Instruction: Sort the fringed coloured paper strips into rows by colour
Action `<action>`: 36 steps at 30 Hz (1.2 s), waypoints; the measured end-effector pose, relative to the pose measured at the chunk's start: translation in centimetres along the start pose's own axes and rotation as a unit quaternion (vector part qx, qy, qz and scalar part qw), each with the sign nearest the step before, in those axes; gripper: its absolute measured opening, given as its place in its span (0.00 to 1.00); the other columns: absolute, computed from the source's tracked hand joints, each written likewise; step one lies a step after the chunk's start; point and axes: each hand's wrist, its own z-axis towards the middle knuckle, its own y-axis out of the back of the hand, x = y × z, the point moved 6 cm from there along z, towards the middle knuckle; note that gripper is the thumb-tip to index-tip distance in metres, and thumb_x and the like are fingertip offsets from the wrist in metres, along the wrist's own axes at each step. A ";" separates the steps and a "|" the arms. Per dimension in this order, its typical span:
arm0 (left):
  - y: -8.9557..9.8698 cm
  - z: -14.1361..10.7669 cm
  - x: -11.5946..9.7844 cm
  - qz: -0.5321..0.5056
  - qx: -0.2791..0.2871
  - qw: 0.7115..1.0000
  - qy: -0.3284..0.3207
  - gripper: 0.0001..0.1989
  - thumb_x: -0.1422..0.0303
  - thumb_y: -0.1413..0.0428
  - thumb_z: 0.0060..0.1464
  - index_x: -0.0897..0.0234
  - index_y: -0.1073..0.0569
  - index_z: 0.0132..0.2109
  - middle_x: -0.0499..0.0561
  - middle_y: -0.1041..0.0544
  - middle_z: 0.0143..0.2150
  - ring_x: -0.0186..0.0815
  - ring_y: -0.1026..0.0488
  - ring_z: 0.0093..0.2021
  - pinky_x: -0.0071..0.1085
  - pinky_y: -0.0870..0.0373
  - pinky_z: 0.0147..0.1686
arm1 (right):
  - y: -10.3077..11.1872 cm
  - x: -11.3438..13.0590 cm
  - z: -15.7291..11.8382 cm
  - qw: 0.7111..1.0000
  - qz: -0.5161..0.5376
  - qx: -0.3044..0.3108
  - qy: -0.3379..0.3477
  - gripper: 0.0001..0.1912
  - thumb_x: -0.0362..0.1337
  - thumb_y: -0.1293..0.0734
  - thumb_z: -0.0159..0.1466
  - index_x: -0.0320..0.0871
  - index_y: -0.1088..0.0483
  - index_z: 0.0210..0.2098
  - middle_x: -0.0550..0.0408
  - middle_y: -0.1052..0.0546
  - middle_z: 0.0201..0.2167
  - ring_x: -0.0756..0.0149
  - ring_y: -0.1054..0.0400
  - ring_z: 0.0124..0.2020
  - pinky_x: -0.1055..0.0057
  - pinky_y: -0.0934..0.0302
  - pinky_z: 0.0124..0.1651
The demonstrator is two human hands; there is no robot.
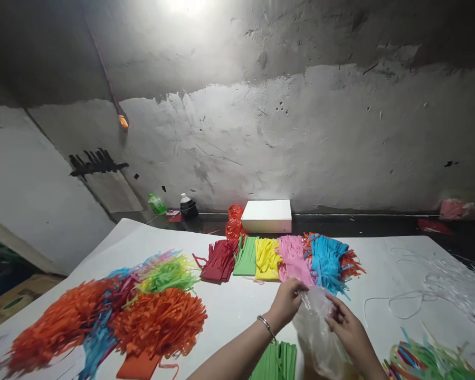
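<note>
A translucent plastic bag (319, 330) hangs between my hands over the front of the table. My left hand (288, 301) has its fingers closed on the bag's upper left edge; a metal bracelet is round that wrist. My right hand (343, 323) pinches the bag's upper right side. Below my left wrist lies a green fringed bundle (276, 361). Just beyond my hands is a row of fringed bundles: dark red (219, 261), green (246, 257), yellow (267, 259), pink (294, 258) and blue (328, 258), with orange strips behind the blue.
Orange pom-poms (162, 319) and other coloured fringes cover the table's left side. A white box (266, 216) and a red bag (235, 221) stand behind the row. Clear string (451, 285) and mixed strips (427, 359) lie at right.
</note>
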 end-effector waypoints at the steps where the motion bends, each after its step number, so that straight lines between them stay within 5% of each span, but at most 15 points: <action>1: -0.5 0.2 -1.3 -0.014 0.011 1.000 -0.021 0.19 0.84 0.47 0.45 0.63 0.20 0.40 0.51 0.20 0.38 0.37 0.24 0.40 0.32 0.29 0.44 | -0.5 1.3 0.5 1.000 0.011 0.017 0.013 0.35 0.47 0.36 0.57 0.35 0.36 0.61 0.48 0.22 0.39 0.59 0.25 0.38 0.66 0.30 0.44; 4: -1.8 -0.1 -4.3 -0.047 0.051 0.995 -0.075 0.18 0.85 0.45 0.42 0.63 0.20 0.37 0.51 0.21 0.37 0.37 0.24 0.40 0.30 0.28 0.43 | -1.8 3.8 1.6 0.998 0.014 0.046 0.043 0.24 0.41 0.34 0.52 0.41 0.27 0.48 0.51 0.22 0.37 0.58 0.27 0.40 0.66 0.33 0.47; 8: -0.7 -1.4 -5.4 -0.082 0.055 0.989 -0.106 0.19 0.80 0.46 0.49 0.64 0.23 0.48 0.56 0.25 0.49 0.37 0.25 0.45 0.31 0.27 0.43 | -0.8 3.6 2.6 0.999 -0.004 0.048 0.022 0.06 0.38 0.38 0.51 0.45 0.31 0.22 0.58 0.28 0.20 0.63 0.32 0.24 0.68 0.38 0.30; 11: 1.7 -2.3 -4.1 -0.080 0.018 0.994 -0.066 0.15 0.74 0.48 0.57 0.63 0.26 0.50 0.56 0.26 0.50 0.36 0.26 0.44 0.33 0.26 0.44 | 2.7 4.0 3.2 1.000 -0.018 0.022 -0.002 0.06 0.39 0.37 0.53 0.44 0.31 0.23 0.62 0.31 0.16 0.67 0.35 0.20 0.70 0.42 0.27; 15: 3.8 -4.1 -0.7 -0.043 -0.007 0.999 0.032 0.12 0.67 0.49 0.59 0.62 0.25 0.47 0.54 0.23 0.46 0.37 0.25 0.42 0.33 0.27 0.41 | 9.5 7.5 3.8 0.998 -0.050 -0.031 -0.001 0.10 0.43 0.38 0.54 0.44 0.30 0.25 0.60 0.29 0.18 0.66 0.34 0.22 0.70 0.44 0.29; 20: 2.5 -7.1 2.4 -0.057 0.008 0.994 0.098 0.12 0.64 0.49 0.58 0.62 0.24 0.44 0.55 0.20 0.44 0.40 0.24 0.40 0.35 0.28 0.39 | 14.3 10.2 4.7 0.991 -0.112 -0.076 0.012 0.12 0.44 0.35 0.59 0.44 0.32 0.24 0.62 0.30 0.18 0.68 0.35 0.23 0.70 0.45 0.31; 25: -1.3 -9.1 2.9 -0.068 0.058 0.988 0.127 0.12 0.64 0.49 0.57 0.62 0.24 0.44 0.54 0.20 0.45 0.41 0.24 0.42 0.35 0.28 0.41 | 11.8 5.3 6.0 0.980 -0.180 -0.082 -0.004 0.13 0.40 0.32 0.65 0.42 0.32 0.26 0.66 0.31 0.18 0.70 0.34 0.23 0.70 0.38 0.32; 28: -2.8 -10.3 3.0 -0.065 0.078 0.986 0.134 0.12 0.64 0.49 0.57 0.61 0.25 0.44 0.53 0.20 0.45 0.40 0.25 0.42 0.35 0.28 0.43 | 9.3 1.4 4.8 0.970 -0.220 -0.100 -0.011 0.06 0.36 0.34 0.66 0.40 0.27 0.37 0.60 0.24 0.27 0.68 0.29 0.27 0.66 0.32 0.37; 30: -3.1 -11.4 3.6 -0.061 0.085 0.984 0.141 0.13 0.63 0.48 0.57 0.60 0.25 0.45 0.52 0.20 0.45 0.40 0.25 0.43 0.35 0.28 0.44 | 8.0 -0.4 2.0 0.958 -0.247 -0.143 -0.003 0.18 0.32 0.40 0.66 0.36 0.30 0.54 0.43 0.22 0.45 0.61 0.25 0.41 0.59 0.31 0.49; 32: -2.8 -12.8 4.9 -0.062 0.077 0.984 0.151 0.14 0.60 0.48 0.57 0.58 0.24 0.46 0.52 0.21 0.47 0.41 0.25 0.44 0.34 0.28 0.44 | 6.3 -2.1 -2.2 0.944 -0.281 -0.175 0.014 0.25 0.33 0.42 0.65 0.36 0.34 0.61 0.34 0.29 0.59 0.50 0.33 0.59 0.48 0.42 0.62; 36: -1.3 -16.5 8.4 -0.079 0.051 0.979 0.181 0.20 0.49 0.46 0.54 0.57 0.23 0.45 0.54 0.20 0.46 0.43 0.24 0.41 0.34 0.26 0.41 | 2.5 -6.3 -11.4 0.912 -0.389 -0.098 0.080 0.38 0.30 0.29 0.48 0.64 0.29 0.56 0.56 0.31 0.64 0.38 0.42 0.66 0.31 0.64 0.68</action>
